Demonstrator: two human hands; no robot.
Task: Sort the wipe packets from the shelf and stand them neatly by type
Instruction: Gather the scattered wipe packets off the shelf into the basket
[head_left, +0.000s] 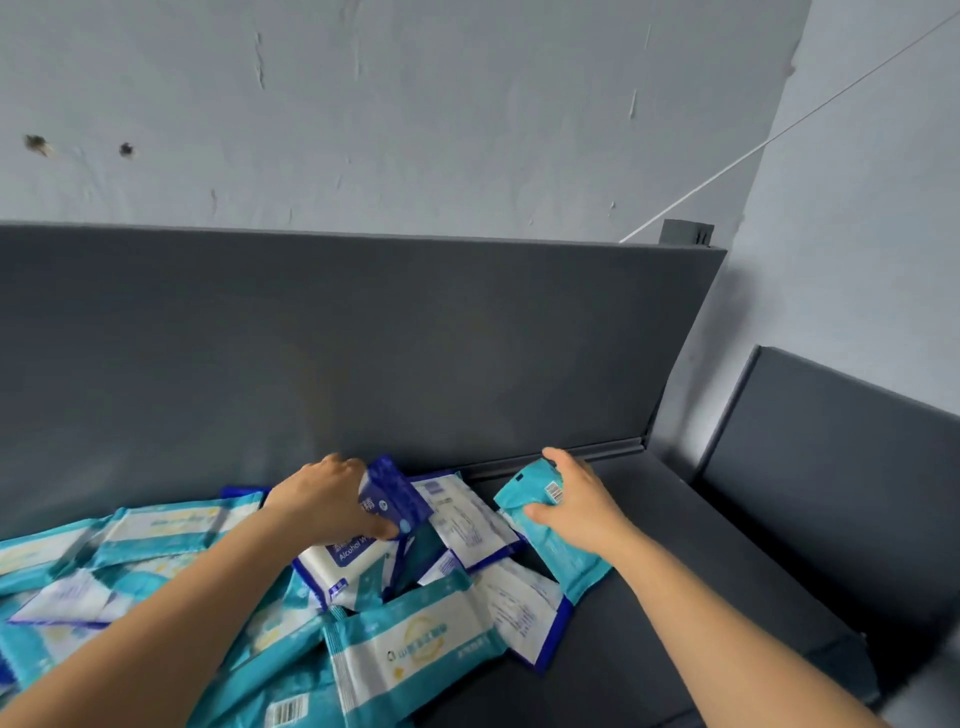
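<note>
Most of the sorting is waiting to be done: the pile of wipe packets (415, 644) is sprawling flat toward 8 o'clock on the shelf (701, 597), none standing. The left hand (322, 499) is gripping a dark blue packet (395, 493); at its 3 o'clock, the right hand (582, 499) is clutching a teal packet (550, 545).

Both forearms show bare from the near edge up to the wrists, the left hand (324, 499) and the right hand (582, 501) likewise bare; the skin looks smooth, the wrists slim

L hand (322, 499) pinches blue packet (396, 493) w/ thumb & fingers; R hand (577, 500) grips teal packet (563, 558).
</note>
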